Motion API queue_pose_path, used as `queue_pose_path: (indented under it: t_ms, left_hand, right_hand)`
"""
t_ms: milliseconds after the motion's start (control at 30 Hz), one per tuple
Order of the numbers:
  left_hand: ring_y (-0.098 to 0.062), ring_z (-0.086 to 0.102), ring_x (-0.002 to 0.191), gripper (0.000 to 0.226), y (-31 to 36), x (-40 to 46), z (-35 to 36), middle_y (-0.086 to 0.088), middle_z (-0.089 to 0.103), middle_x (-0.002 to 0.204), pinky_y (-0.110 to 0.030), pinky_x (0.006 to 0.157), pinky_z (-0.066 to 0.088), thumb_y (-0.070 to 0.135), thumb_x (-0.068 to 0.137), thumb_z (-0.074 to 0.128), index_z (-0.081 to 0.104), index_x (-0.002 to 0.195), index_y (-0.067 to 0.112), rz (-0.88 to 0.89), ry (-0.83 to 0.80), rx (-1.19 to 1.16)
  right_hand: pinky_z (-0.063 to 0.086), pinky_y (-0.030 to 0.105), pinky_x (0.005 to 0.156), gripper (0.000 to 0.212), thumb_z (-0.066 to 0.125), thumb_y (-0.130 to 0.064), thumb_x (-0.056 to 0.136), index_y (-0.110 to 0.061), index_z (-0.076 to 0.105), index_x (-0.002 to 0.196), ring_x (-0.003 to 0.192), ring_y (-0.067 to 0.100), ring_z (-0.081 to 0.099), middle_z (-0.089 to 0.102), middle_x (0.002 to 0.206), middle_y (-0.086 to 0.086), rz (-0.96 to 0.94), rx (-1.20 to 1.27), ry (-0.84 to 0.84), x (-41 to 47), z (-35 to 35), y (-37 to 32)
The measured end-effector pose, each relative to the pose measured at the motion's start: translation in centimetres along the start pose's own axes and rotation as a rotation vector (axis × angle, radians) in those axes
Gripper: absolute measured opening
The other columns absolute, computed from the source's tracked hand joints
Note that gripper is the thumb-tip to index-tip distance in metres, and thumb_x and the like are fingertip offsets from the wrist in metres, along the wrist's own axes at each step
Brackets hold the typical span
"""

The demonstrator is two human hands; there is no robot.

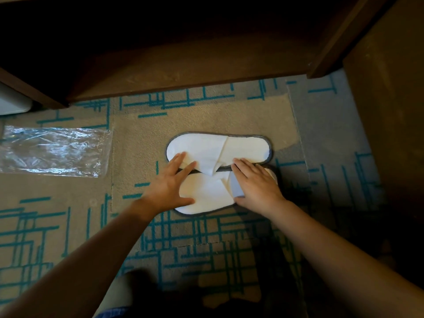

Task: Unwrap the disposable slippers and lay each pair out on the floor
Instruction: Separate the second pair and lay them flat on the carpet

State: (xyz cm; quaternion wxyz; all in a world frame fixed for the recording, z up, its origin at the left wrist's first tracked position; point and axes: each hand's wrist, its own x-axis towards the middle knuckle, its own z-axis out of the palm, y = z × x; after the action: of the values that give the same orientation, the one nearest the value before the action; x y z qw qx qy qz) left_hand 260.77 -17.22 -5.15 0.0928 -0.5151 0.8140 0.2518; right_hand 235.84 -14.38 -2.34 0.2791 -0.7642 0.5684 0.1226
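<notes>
Slippers, two flat white disposable ones of thin fabric with grey piping, lie side by side and touching on the patterned beige-and-teal carpet floor [68, 226], in front of a dark brown wooden cabinet [183, 72]. Their long axes run left to right, crosswise to the reaching forearms. The far slipper [218, 148] lies just beyond the fingertips, and the near slipper [206, 196] sits directly under both palms, so each hand is equally close to the pair. Well off to the left of the left fingers [181, 158], a crumpled clear plastic wrapper [52, 150] lies empty on the carpet.

The left hand [169, 187] rests palm down on the left end of the near slipper, its fingers spread and flat, gripping nothing, with the tips reaching over the seam onto the far slipper. The right hand [257, 184] lies palm down on the right half, its fingers [241, 167] loosely extended across the seam and likewise pressing, not pinching.

This pair looks already unwrapped; what seems to remain is squaring the two soles up, probably by sliding them along the carpet.
</notes>
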Motion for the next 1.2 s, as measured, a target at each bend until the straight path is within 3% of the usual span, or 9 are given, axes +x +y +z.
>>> queue_pose_path:
  t_ms: [267, 400, 567, 767, 933, 1200]
  left_hand:
    - [-0.023, -0.005, 0.146, 0.096, 5.6, 2.6, 0.6, -0.008, -0.007, 0.158, -0.038, 0.120, 0.014, 0.047, 0.074, 0.067, 0.009, 0.147, 0.024, 0.006, -0.030, 0.003]
    - [-0.025, 0.000, 0.146, 0.093, 8.0, 3.7, 0.6, -0.011, -0.002, 0.158, -0.039, 0.119, 0.019, 0.041, 0.077, 0.067, 0.010, 0.147, 0.017, 0.079, -0.030, 0.001]
    - [-0.027, -0.010, 0.145, 0.108, 6.6, 3.2, -0.7, -0.010, -0.011, 0.157, -0.045, 0.118, 0.006, 0.060, 0.067, 0.065, 0.000, 0.147, 0.027, 0.081, -0.012, 0.134]
    - [-0.027, -0.012, 0.145, 0.112, 6.2, 3.2, -0.7, -0.009, -0.014, 0.156, -0.048, 0.118, 0.018, 0.055, 0.064, 0.071, -0.001, 0.146, 0.028, 0.025, -0.120, 0.104]
    - [-0.028, -0.011, 0.145, 0.110, 6.8, 3.5, -0.7, -0.011, -0.012, 0.156, -0.046, 0.118, 0.017, 0.051, 0.064, 0.074, 0.005, 0.146, 0.027, 0.013, -0.108, 0.061]
    - [-0.031, 0.001, 0.143, 0.105, 8.2, 4.3, -0.7, -0.012, -0.005, 0.155, -0.046, 0.116, 0.023, 0.050, 0.063, 0.075, 0.012, 0.145, 0.028, 0.020, -0.076, 0.045]
  right_hand:
    - [0.011, 0.045, 0.118, 0.091, 0.060, -0.032, 0.084, -0.012, -0.003, 0.148, 0.146, 0.020, -0.006, -0.008, 0.159, 0.002, 0.185, 0.032, -0.007, -1.5, -0.6, 2.5]
    - [0.011, 0.057, 0.115, 0.105, 0.064, -0.043, 0.077, -0.018, -0.010, 0.147, 0.145, 0.023, -0.011, -0.014, 0.158, 0.004, 0.244, 0.107, 0.007, -1.7, 0.3, 1.7]
    - [0.009, 0.055, 0.116, 0.105, 0.065, -0.041, 0.078, -0.016, -0.011, 0.147, 0.145, 0.023, -0.012, -0.016, 0.157, 0.005, 0.222, 0.103, 0.004, -1.6, 0.3, 2.2]
    - [0.024, 0.051, 0.111, 0.095, 0.058, -0.041, 0.083, -0.017, -0.008, 0.148, 0.144, 0.033, -0.001, -0.009, 0.157, 0.015, 0.358, 0.098, 0.083, -3.1, 1.1, -0.3]
    - [0.015, 0.055, 0.113, 0.084, 0.051, -0.036, 0.090, -0.014, -0.005, 0.147, 0.144, 0.035, -0.007, -0.010, 0.157, 0.018, 0.278, 0.101, 0.062, -2.8, 2.8, 0.2]
    - [0.013, 0.055, 0.116, 0.071, 0.052, -0.014, 0.088, -0.019, 0.012, 0.147, 0.146, 0.029, -0.003, -0.005, 0.158, 0.013, 0.150, 0.164, 0.139, -2.9, 2.4, 3.2]
